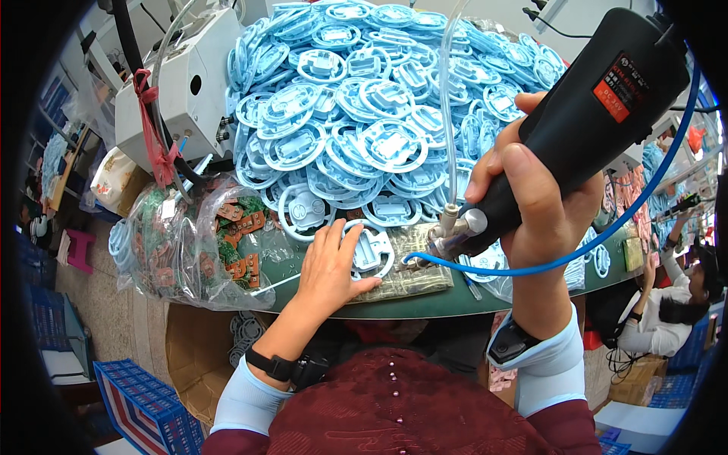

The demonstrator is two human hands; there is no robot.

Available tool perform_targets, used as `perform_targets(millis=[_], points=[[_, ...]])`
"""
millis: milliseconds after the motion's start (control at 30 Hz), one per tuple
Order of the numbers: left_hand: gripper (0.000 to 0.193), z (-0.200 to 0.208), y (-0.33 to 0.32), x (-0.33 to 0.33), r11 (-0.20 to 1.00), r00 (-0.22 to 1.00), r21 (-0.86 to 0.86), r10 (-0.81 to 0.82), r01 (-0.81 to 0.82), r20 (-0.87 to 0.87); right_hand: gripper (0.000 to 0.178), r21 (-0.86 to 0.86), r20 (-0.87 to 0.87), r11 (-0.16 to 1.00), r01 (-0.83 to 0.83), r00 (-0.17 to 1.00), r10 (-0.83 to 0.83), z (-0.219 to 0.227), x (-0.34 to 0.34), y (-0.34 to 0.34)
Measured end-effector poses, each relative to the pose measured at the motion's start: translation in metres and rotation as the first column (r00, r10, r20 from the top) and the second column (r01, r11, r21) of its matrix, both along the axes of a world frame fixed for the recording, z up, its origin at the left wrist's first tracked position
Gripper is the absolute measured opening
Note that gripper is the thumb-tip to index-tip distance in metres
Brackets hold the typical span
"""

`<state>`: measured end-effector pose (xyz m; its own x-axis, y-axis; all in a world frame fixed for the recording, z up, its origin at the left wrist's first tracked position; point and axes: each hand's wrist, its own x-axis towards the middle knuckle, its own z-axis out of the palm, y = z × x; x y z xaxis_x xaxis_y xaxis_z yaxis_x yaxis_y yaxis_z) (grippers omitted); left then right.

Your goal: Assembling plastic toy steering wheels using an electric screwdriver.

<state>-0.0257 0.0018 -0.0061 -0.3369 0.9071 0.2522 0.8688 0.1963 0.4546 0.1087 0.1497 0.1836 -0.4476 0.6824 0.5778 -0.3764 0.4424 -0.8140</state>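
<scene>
On the green table (402, 308), the loosely curved left hand (326, 265) is holding one pale-blue ring part (370, 252), which is lying near the front edge. The right hand (542, 201), curled tight, is gripping one black power tool (599, 91). Beyond them, matching blue pieces (356, 98), too many to count, are lying piled. One clear bag (171, 254) is holding red-brown and green circuit boards (246, 224); one cardboard box (184, 349) below is containing pale rings (245, 330).

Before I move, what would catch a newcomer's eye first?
A big heap of light-blue plastic parts covers the back of the green table. Next come the black handheld power tool in the right hand, at upper right, and the clear bag of circuit boards at left.
</scene>
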Motion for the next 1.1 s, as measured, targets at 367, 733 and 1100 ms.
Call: perform_targets(millis=[367,733,1100], points=[[0.071,0.035,-0.023,-0.03,0.983,0.994,0.155,0.103,-0.097,-0.028,0.042,-0.015,0.021,1.0,-0.012,1.0,0.012,0.003,0.008,0.003],[0.071,0.016,0.028,-0.038,0.958,0.967,0.25,-0.079,0.141,-0.242,0.044,-0.049,0.018,0.999,-0.024,1.0,0.025,0.006,0.012,-0.001],[0.078,-0.007,0.0,0.01,0.993,0.988,0.061,-0.111,0.105,0.108,0.046,-0.076,-0.017,0.994,-0.077,0.997,0.076,-0.005,0.0,-0.006]])
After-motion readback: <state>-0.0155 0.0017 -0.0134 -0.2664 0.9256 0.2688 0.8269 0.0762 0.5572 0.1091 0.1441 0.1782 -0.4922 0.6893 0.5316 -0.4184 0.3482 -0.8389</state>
